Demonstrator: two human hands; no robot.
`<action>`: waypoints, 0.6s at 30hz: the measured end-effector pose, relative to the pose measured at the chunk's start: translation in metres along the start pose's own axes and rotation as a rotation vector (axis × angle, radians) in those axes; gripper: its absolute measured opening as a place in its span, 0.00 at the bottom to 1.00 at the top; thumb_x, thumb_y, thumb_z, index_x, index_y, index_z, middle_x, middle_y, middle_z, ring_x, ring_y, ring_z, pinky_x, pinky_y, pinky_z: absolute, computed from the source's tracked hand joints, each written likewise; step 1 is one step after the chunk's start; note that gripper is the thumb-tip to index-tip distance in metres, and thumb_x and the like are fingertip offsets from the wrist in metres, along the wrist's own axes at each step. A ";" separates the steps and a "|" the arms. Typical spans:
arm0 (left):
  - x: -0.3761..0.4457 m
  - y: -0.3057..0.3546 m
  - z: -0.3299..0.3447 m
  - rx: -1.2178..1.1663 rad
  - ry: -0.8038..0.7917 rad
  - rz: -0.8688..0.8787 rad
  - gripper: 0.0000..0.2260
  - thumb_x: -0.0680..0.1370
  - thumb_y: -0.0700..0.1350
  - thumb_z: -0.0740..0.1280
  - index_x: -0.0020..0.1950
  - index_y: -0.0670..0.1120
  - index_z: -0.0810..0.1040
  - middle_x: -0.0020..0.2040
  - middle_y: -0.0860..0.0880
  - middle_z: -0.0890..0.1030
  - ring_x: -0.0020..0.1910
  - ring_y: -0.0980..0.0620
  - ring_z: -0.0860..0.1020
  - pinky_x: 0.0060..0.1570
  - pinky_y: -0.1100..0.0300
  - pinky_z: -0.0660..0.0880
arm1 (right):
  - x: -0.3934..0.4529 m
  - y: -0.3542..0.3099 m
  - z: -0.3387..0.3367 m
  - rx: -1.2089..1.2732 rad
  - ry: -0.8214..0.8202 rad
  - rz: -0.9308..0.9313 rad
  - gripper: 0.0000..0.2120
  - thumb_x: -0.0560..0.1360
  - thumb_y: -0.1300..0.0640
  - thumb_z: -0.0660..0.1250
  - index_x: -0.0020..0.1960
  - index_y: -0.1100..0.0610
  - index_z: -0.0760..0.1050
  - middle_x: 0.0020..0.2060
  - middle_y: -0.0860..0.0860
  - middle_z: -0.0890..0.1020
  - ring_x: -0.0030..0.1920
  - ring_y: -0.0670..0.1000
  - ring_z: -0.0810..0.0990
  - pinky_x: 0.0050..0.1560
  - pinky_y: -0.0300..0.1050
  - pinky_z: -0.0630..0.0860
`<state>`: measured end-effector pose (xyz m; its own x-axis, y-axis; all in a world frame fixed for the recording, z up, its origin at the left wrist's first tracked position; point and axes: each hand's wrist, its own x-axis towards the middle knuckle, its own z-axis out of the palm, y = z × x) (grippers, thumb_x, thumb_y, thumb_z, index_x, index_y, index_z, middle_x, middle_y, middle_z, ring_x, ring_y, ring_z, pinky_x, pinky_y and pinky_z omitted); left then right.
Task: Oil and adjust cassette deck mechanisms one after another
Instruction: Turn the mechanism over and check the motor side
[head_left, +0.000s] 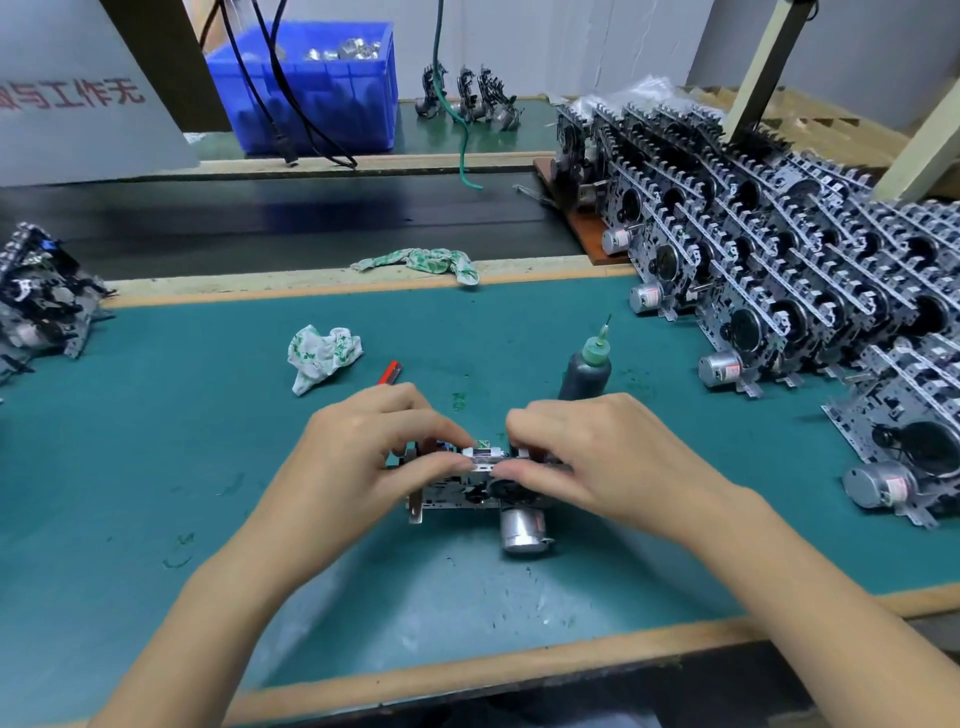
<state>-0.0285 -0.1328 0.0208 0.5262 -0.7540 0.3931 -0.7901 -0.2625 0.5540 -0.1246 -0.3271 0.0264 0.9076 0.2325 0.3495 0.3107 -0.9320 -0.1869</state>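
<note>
**Both hands on one cassette deck mechanism at the tabletop's near edge**

Bare forearms reach in from the bottom edge over the wooden lip of the tabletop (156, 467), whose green mat is scuffed and flecked. The left hand (358, 457) and right hand (597, 457) meet over a cassette deck mechanism (467, 491), a stamped metal frame with a smooth cylindrical motor (521, 529) jutting toward the camera. Curled fingers of both hands pinch its top edge and hide most of its upper parts. Just behind the right hand stands a dark squeeze oil bottle (586, 371) with a pale green needle nozzle. A crumpled printed rag (322, 356) lies left of it, and a red-handled tool (388, 373) is half hidden by the left hand. Dense rows of stacked mechanisms (779, 270) fill the right side, cut off by the frame.
</note>
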 end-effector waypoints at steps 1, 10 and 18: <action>0.002 0.001 0.000 0.028 -0.006 0.027 0.08 0.72 0.54 0.69 0.44 0.53 0.85 0.36 0.60 0.73 0.37 0.64 0.70 0.39 0.72 0.66 | -0.002 0.001 -0.001 0.012 -0.003 -0.013 0.17 0.77 0.45 0.56 0.38 0.57 0.70 0.29 0.47 0.70 0.27 0.52 0.68 0.24 0.44 0.67; 0.072 0.058 0.029 0.090 -0.092 0.410 0.11 0.76 0.56 0.63 0.48 0.54 0.83 0.39 0.57 0.72 0.40 0.57 0.67 0.34 0.53 0.73 | -0.070 0.023 -0.057 -0.035 0.187 0.204 0.16 0.76 0.48 0.59 0.35 0.57 0.71 0.27 0.42 0.64 0.28 0.45 0.63 0.29 0.35 0.62; 0.157 0.124 0.121 0.161 -0.214 0.638 0.09 0.79 0.54 0.63 0.54 0.54 0.81 0.49 0.54 0.77 0.49 0.52 0.70 0.40 0.53 0.73 | -0.143 0.053 -0.088 -0.213 0.343 0.608 0.16 0.74 0.45 0.58 0.33 0.55 0.66 0.20 0.44 0.63 0.32 0.50 0.69 0.31 0.31 0.63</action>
<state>-0.0819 -0.3560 0.0625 -0.1171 -0.8887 0.4432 -0.9702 0.1977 0.1400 -0.2629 -0.4338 0.0472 0.7518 -0.4110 0.5156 -0.3133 -0.9107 -0.2691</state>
